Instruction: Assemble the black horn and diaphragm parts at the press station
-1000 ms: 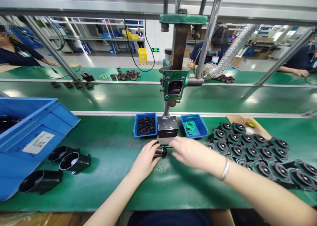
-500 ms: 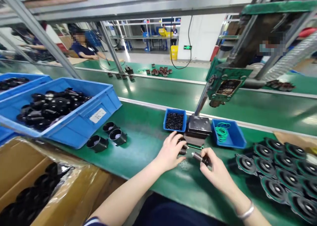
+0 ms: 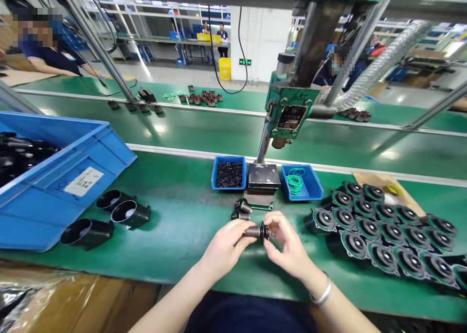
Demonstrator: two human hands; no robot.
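Observation:
Between both hands, just above the green bench, is a dark cylindrical part with a black flanged end (image 3: 252, 232), lying sideways. My left hand (image 3: 225, 249) pinches its cylinder end between thumb and fingers. Thumb and fingers of my right hand (image 3: 286, 245) are closed round the black flange at the other end. Two similar cylindrical parts (image 3: 242, 211) lie on the bench just beyond my left hand, in front of the press base (image 3: 263, 177).
Behind the hands, a blue bin of small black rings (image 3: 229, 159) and a blue bin with green rings (image 3: 314, 189) flank the press (image 3: 292, 110). Several black housings (image 3: 392, 232) stand at right. Three black cups (image 3: 87, 233) lie left, beside a large blue crate (image 3: 87, 153).
My left hand has left the parts by the press and come to the held part's cylinder end. My right hand has brought that part closer to me. The view has shifted right.

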